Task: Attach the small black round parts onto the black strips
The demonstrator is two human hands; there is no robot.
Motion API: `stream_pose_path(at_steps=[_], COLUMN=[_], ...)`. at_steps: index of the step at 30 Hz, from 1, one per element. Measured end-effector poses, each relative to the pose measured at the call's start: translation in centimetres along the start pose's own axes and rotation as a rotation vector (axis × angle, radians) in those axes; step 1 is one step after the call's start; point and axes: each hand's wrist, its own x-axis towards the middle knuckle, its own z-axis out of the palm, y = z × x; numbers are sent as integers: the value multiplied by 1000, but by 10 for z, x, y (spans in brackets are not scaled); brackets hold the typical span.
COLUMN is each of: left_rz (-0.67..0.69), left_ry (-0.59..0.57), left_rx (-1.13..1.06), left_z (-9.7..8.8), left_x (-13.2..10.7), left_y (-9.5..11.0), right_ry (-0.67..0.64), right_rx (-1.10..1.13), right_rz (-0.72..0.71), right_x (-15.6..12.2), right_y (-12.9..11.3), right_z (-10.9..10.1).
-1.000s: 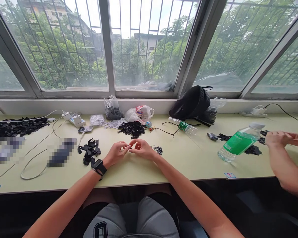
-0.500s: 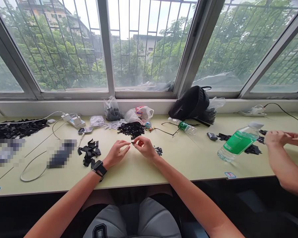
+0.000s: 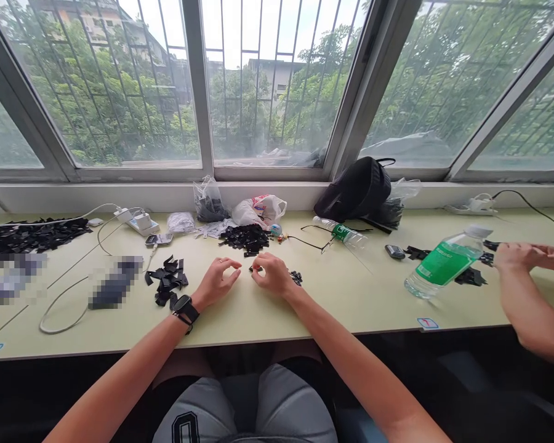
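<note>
A heap of small pieces [image 3: 167,280] sits on the desk [image 3: 351,311] (just beside the left hand [image 3: 216,283]).

Left hand [image 3: 216,283] curled, right hand [image 3: 273,275] touching small black scrap [image 3: 255,269], pale tabletop [image 3: 341,307]

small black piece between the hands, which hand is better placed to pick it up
Probably the right hand: its fingers are at the small black piece, while the left hand is apart from it.

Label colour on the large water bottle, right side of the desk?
Green: the label on the clear plastic water bottle. Best seen in the head view.
</note>
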Motion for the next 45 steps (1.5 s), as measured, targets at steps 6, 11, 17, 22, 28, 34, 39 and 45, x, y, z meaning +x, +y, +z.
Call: stream_pose_path(at_steps=[6, 11, 17, 22, 28, 34, 39, 45], left_rz=[-5, -42, -265, -457, -454, -291, -250, -276], left_ry=[-21, 6, 84, 67, 6, 29, 101, 42], left_rx=[9, 70, 509, 799, 789, 652, 606, 550], left_z=[1, -1, -9, -16, -16, -18, -20, -18], left_x=[-1, 0, -2, -7, -6, -3, -5, -6], left_y=[-3, -3, -5, -13, -10, -18, -21, -21], right_ry=[-109, -117, -103, -80, -57, -55, -68, -68], right_rx=[-28, -93, -53, 0, 57, 98, 122, 137], right_rz=[-8, 34, 58, 70, 43, 22, 22, 15], right_x=[0, 0, 0, 0, 0, 0, 0, 0], right_y=[0, 4, 2, -1, 0, 0, -1, 0], right_z=[1, 1, 0, -2, -1, 0, 0, 0])
